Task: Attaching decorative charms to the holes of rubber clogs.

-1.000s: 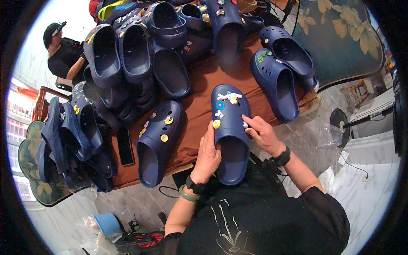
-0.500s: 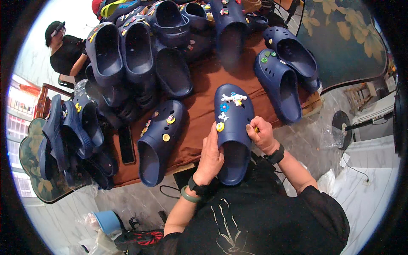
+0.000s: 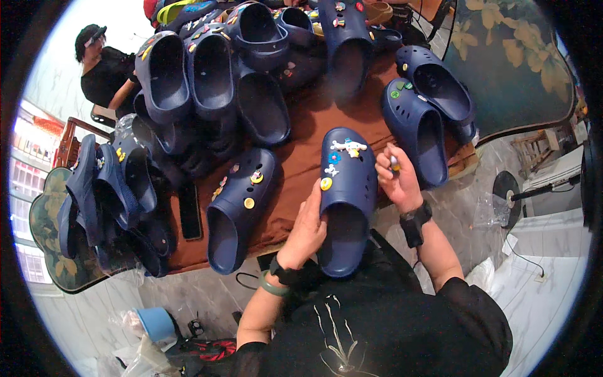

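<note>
A navy blue clog (image 3: 347, 188) stands at the table's near edge, toe pointing away. On its left half sit several shoe charms, among them a white long-eared figure and a blue flower. My left hand (image 3: 306, 225) is closed on the clog's left side, thumb hidden. Just off its right side, my right hand (image 3: 400, 179) is raised with curled fingers, pinching a small yellow-and-white charm (image 3: 394, 164) that the fingers partly cover. To the left lies another navy clog (image 3: 242, 207) with charms and a yellow round piece.
Many navy clogs (image 3: 213, 69) are heaped at the back of the brown-covered table (image 3: 301, 169). More clogs (image 3: 110, 182) lean at the left, a decorated pair (image 3: 418, 125) at the right. A dark phone (image 3: 190, 212) lies on the cloth. Far left, another person (image 3: 107, 72) is visible.
My right hand has lifted off the clog's right side and turned, bringing the small charm into sight. My left hand keeps its hold. The whole view has shifted slightly.
</note>
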`<state>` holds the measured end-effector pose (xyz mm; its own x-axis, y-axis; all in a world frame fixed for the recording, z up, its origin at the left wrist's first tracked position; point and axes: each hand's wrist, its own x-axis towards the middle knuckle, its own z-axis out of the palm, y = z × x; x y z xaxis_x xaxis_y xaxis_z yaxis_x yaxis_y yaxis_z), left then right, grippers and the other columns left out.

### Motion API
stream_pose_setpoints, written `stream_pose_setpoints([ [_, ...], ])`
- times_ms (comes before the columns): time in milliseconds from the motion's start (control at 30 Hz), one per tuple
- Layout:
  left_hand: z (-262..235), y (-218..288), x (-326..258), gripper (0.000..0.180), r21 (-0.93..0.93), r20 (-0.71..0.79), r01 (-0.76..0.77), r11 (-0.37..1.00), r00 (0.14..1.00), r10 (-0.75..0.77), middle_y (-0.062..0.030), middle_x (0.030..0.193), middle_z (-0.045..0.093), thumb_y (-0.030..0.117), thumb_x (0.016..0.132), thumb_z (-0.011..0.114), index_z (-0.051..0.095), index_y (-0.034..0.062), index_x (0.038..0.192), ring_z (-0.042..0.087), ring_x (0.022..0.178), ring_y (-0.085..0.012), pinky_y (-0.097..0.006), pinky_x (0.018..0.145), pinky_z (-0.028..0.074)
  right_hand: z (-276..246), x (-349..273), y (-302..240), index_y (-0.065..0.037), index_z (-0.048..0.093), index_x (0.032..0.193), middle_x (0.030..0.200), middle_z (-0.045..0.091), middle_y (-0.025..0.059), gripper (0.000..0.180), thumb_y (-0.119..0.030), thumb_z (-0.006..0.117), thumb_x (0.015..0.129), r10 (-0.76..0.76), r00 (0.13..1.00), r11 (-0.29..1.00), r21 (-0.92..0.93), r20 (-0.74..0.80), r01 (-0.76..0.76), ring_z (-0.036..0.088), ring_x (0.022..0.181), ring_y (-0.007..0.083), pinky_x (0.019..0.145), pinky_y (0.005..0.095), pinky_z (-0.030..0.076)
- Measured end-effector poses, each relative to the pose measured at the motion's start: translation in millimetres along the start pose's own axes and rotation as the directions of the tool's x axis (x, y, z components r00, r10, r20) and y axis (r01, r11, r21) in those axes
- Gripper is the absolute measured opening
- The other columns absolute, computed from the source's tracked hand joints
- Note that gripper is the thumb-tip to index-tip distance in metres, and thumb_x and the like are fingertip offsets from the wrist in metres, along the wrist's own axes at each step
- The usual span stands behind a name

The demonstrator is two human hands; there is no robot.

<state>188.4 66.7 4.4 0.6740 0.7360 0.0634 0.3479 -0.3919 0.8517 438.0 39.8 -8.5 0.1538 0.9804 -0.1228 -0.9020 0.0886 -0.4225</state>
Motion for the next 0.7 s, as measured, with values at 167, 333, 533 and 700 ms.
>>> stream_pose_setpoints([
  [167, -27, -8, 15, 0.070, 0.062, 0.044, 0.055, 0.997, 0.997, -0.058, -0.0282, 0.138, 0.041, -0.005, 0.086, 0.046, 0.015, 0.0033, 0.149, 0.042, 0.126, -0.0412, -0.044, 0.107, 0.033, 24, 40, 0, -0.007, 0.060, 0.103, 0.079, 0.058, 0.0024, 0.016, -0.020, 0.059, 0.093, -0.252, 0.960, 0.577, -0.777, 0.124, 0.252, 0.054, 0.062, 0.0135, 0.053, 0.0296, 0.046],
  [333, -33, -4, 18, 0.072, 0.022, 0.092, 0.143, 0.989, 0.985, -0.145, -0.0270, 0.142, 0.038, -0.005, 0.086, 0.046, 0.013, 0.0037, 0.150, 0.036, 0.135, -0.0359, -0.038, 0.110, 0.029, 30, 65, 22, -0.010, 0.059, 0.122, 0.084, 0.058, 0.0122, 0.043, -0.038, 0.062, 0.088, -0.192, 0.843, -0.639, -0.716, 0.503, 0.282, 0.062, 0.075, 0.0287, 0.062, 0.0362, 0.051],
  [533, -30, -5, 19, 0.072, 0.000, 0.060, 0.078, 0.997, 0.995, -0.078, -0.0283, 0.144, 0.032, -0.007, 0.083, 0.042, 0.012, -0.0021, 0.148, 0.030, 0.138, -0.0360, -0.038, 0.113, 0.024, 36, 64, 23, -0.007, 0.062, 0.115, 0.081, 0.055, 0.0100, 0.046, -0.034, 0.075, 0.079, -0.223, 0.820, -0.403, -0.816, 0.526, 0.414, 0.057, 0.072, 0.0239, 0.066, 0.0353, 0.047],
  [700, -28, -7, 21, 0.072, 0.010, 0.062, 0.063, 0.998, 0.996, -0.063, -0.0299, 0.143, 0.033, -0.006, 0.082, 0.042, 0.012, -0.0027, 0.147, 0.032, 0.135, -0.0398, -0.042, 0.112, 0.025, 55, 83, 13, -0.001, 0.056, 0.089, 0.082, 0.060, 0.0156, 0.056, -0.048, 0.079, 0.070, -0.133, 0.968, -0.412, -0.900, 0.214, 0.143, 0.059, 0.075, 0.0279, 0.067, 0.0386, 0.046],
])
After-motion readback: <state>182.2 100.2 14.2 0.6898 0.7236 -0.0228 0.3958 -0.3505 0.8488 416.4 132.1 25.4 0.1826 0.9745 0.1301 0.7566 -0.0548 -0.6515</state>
